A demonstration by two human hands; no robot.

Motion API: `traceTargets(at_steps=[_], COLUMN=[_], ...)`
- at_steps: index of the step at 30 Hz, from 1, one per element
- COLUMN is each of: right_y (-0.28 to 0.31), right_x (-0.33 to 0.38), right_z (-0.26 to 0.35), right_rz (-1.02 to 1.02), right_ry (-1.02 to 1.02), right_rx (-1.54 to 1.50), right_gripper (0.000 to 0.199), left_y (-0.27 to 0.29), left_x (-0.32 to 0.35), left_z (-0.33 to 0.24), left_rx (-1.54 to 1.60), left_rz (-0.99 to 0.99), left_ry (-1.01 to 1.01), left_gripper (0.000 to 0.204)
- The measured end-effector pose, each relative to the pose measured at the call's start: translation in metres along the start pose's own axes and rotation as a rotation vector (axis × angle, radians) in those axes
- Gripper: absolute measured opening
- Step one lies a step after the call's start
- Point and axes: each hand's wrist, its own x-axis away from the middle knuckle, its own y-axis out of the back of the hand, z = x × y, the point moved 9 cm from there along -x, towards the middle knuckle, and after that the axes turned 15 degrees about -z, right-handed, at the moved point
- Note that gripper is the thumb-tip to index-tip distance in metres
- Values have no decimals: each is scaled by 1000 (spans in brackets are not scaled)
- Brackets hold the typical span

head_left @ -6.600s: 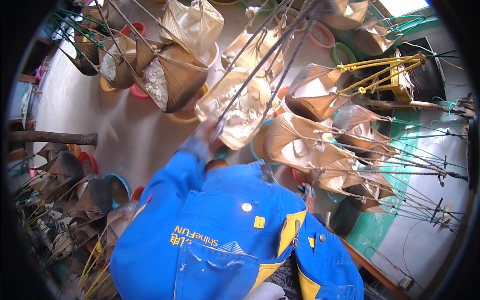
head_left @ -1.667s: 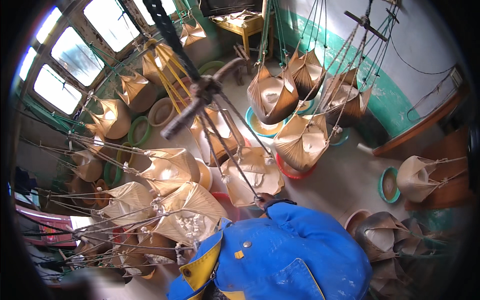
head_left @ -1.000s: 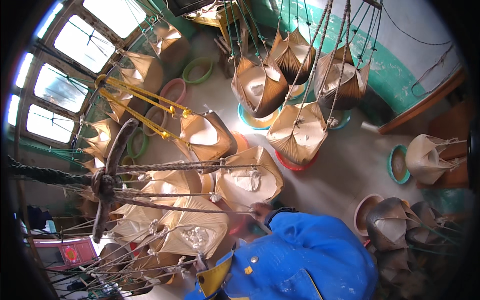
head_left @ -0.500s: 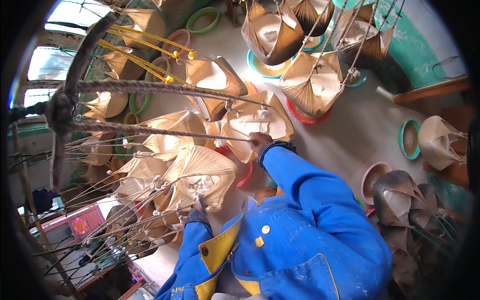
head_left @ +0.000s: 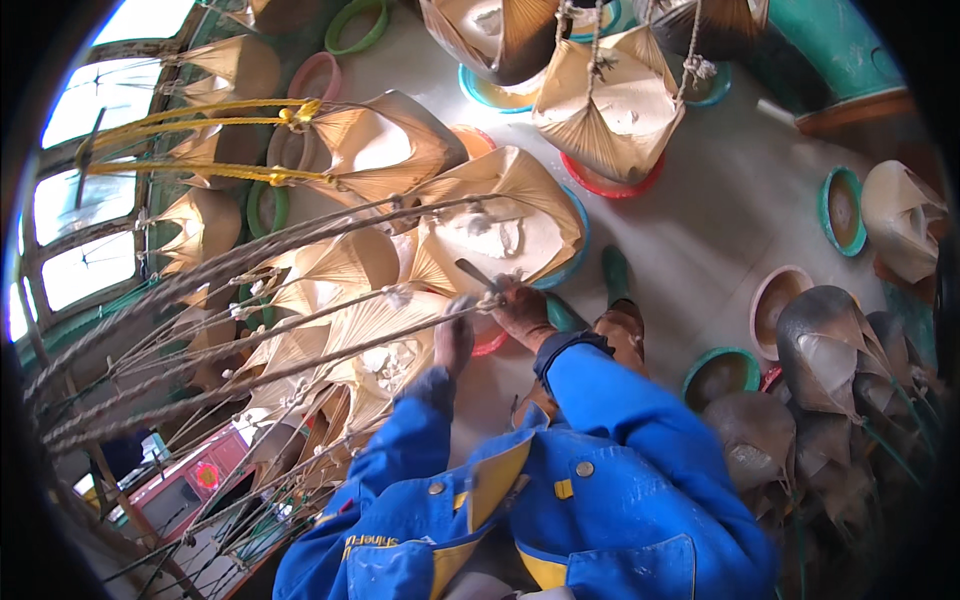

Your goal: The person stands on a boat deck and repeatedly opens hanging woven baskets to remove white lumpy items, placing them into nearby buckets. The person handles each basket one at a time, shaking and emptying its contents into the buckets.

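A tan cloth sling [head_left: 560, 190] hangs by ropes in front of me, with a white, lumpy, wet-looking mass [head_left: 500, 235] in it. At its near corner my right hand [head_left: 522, 312] is closed around a thin, dark, flat-bladed tool [head_left: 474, 274], beside the corner knot; its handle is hidden in the fist. Just left of it, my left hand [head_left: 455, 338] has its fingers closed at the rope [head_left: 400, 340] that runs to that corner. Below and left of my left hand hangs another sling [head_left: 350, 330] with broken white lumps [head_left: 388, 362].
More filled slings hang around, one [head_left: 610, 105] over a red basin [head_left: 612, 180]. A blue basin [head_left: 574, 250] sits under the front sling. Ropes cross the left side. Green [head_left: 724, 374] and pink basins [head_left: 776, 310] stand on the floor at right.
My left hand has left the lumpy sling and moved up and right, beside my right hand. My right hand stays at the front sling's corner. The view has shifted.
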Motion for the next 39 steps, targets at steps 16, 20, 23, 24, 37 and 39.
traceTargets(at_steps=[16,20,23,24,37,39], right_y=[15,18,19,19,11,8], right_x=[-8,-7,-5,-4,1,0], right_z=[6,7,7,7,5,5], right_rz=[-99,-97,-122,-129,60,72], right_ry=[236,246,264,266,31,45], right_rx=[-58,-53,-44,-42,-1,-37], right_gripper=[26,25,24,23,25,25], left_y=[-207,-185,-150,-132,23,44], left_x=[-155,-155,-140,-130,-7,9], left_z=[60,43,1,-19,-20,-29], left_rx=[-210,57,-183,-304,103,274], left_rz=[37,171,37,-119,-388,-458], left_ry=[-738,-399,-490,-618,118,132], left_gripper=[23,23,29,33,52,52])
